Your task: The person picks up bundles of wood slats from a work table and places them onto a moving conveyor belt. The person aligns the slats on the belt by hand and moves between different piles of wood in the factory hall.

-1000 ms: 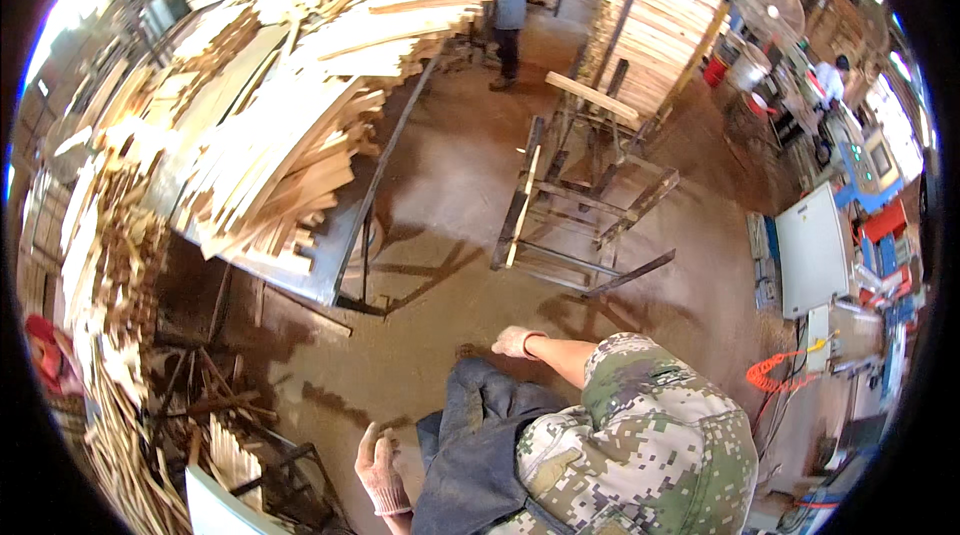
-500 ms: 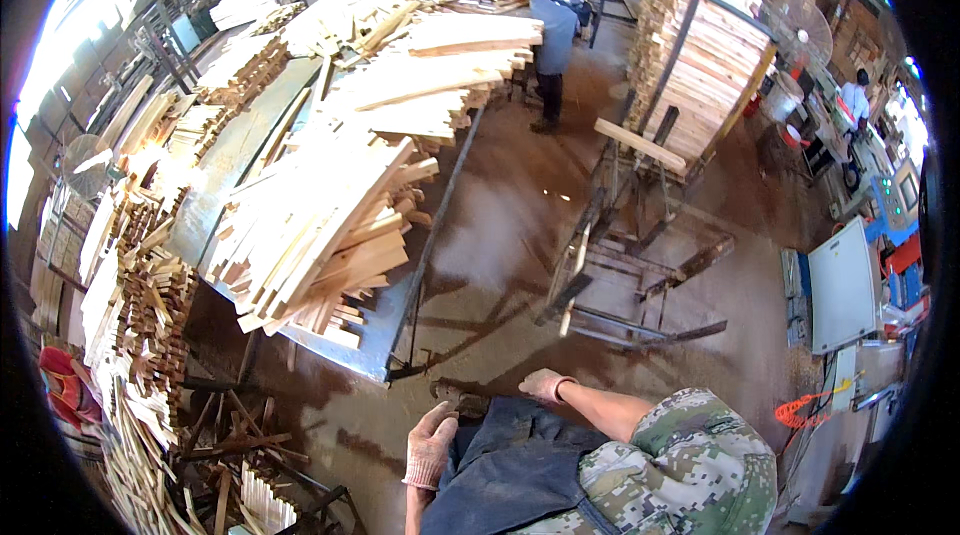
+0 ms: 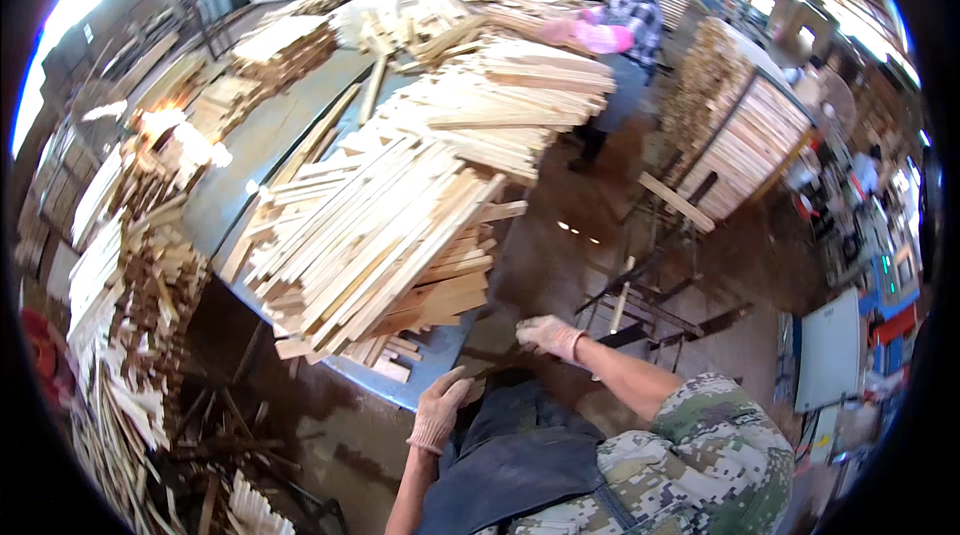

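Note:
My left hand (image 3: 440,409), in a pale knit glove, is raised beside my dark apron (image 3: 500,465). Its fingers are loosely bent, the thumb stands apart, and nothing shows in it. My right hand (image 3: 551,336), gloved the same way, reaches forward near the table's right corner with loosely bent fingers and holds nothing that I can see. Ahead of both hands, a heap of pale wooden strips (image 3: 370,245) lies on a blue-grey metal table (image 3: 385,382). Neither hand touches the wood.
Across the table a person (image 3: 632,25) in a checked shirt and pink gloves handles strips. A metal stand (image 3: 650,310) and a tall wood stack (image 3: 750,125) stand to the right, near a grey cabinet (image 3: 828,350). More stacked strips (image 3: 150,325) line the left side.
My view has shifted, and the table now appears nearer. My right hand has come forward and up. The other person has turned toward the strips, with the pink gloves now on them.

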Motion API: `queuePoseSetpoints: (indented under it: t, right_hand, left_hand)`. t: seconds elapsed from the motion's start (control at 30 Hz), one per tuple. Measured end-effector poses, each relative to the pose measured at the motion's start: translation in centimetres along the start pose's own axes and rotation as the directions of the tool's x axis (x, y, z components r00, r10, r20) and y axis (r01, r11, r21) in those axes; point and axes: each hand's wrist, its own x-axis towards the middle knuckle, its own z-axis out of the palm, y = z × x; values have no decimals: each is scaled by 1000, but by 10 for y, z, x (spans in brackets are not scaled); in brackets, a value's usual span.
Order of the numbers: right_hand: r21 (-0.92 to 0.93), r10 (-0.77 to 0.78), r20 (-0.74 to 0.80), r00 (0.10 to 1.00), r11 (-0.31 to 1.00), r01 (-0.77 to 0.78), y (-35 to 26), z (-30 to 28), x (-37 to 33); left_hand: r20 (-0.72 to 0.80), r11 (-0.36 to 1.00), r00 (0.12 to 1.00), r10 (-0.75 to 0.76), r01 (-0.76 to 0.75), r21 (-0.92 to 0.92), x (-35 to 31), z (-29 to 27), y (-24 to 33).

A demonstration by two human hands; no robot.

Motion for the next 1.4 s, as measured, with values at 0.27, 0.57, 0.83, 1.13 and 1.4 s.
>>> queuePoseSetpoints:
  t: [0.27, 0.57, 0.83, 1.13, 1.4]
  right_hand:
    - [122, -396, 268, 878, 918, 377, -221, 19, 61]
    - [-631, -720, 482, 499, 109, 768, -397, 120, 244]
    - [-716, -399, 677, 618, -166, 678, -448, 158, 298]
    - [-704, -254, 709, 658, -201, 681, -456, 148, 277]
    - [-692, -335, 713, 616, -201, 693, -431, 123, 287]
  left_hand:
    - [-145, 982, 988, -42, 14, -190, 66, 11, 2]
    - [-441, 852, 880, -175, -89, -516, 131, 33, 49]
    - [-570, 751, 749, -337, -152, -643, 195, 58, 68]
    - [-748, 785, 586, -312, -285, -550, 222, 68, 55]
    - [-754, 664, 545, -367, -414, -622, 206, 83, 75]
